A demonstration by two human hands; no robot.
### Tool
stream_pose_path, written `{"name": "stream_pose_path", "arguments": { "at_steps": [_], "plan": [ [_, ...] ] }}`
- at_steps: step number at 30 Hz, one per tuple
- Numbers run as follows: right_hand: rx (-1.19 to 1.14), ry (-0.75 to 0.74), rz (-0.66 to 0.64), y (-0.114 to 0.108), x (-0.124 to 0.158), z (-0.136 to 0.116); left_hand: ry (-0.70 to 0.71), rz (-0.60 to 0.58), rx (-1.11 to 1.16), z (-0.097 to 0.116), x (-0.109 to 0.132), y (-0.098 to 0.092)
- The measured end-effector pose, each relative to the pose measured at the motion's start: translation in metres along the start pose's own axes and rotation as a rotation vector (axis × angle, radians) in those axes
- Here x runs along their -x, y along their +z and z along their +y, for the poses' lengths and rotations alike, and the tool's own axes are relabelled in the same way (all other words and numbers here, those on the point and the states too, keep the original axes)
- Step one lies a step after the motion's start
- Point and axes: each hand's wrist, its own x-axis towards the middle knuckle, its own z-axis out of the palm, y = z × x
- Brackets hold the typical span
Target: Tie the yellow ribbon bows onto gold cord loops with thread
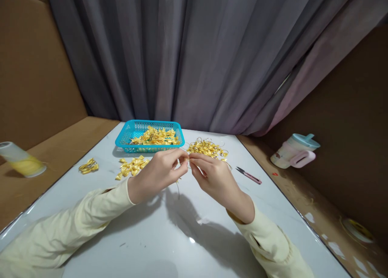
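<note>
My left hand (163, 168) and my right hand (216, 177) meet fingertip to fingertip above the middle of the white table. Both are closed in a pinch on a thin cord, whose end (178, 191) dangles below my left hand. Anything else between the fingertips is too small to make out. Just beyond my left wrist lies a pile of small yellow ribbon bows (133, 166). Behind my right hand sits a heap of yellow bows with thin cords and shiny round bits (207, 147). Thread snips (249, 175) with pink handles lie to its right.
A blue basket (119, 142) of yellow bows stands at the back. At left are a yellow bundle (89, 166) and a spool of yellow ribbon (26, 161). A lidded cup (291, 152) and a flat spool (357, 230) are at right. Grey curtains (194, 60) hang behind.
</note>
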Motion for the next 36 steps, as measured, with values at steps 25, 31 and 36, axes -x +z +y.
{"name": "stream_pose_path", "arguments": {
  "at_steps": [25,31,36],
  "plan": [
    [0.388,0.156,-0.236,-0.015,0.002,0.03,-0.374,-0.507,0.446,-0.014,-0.014,-0.015],
    [-0.391,0.195,-0.34,-0.016,-0.002,0.026,-0.423,-0.544,0.483,-0.014,-0.015,-0.016],
    [-0.41,0.216,-0.383,-0.01,-0.007,0.015,-0.567,-0.644,0.678,-0.017,-0.021,-0.021]
  ]
}}
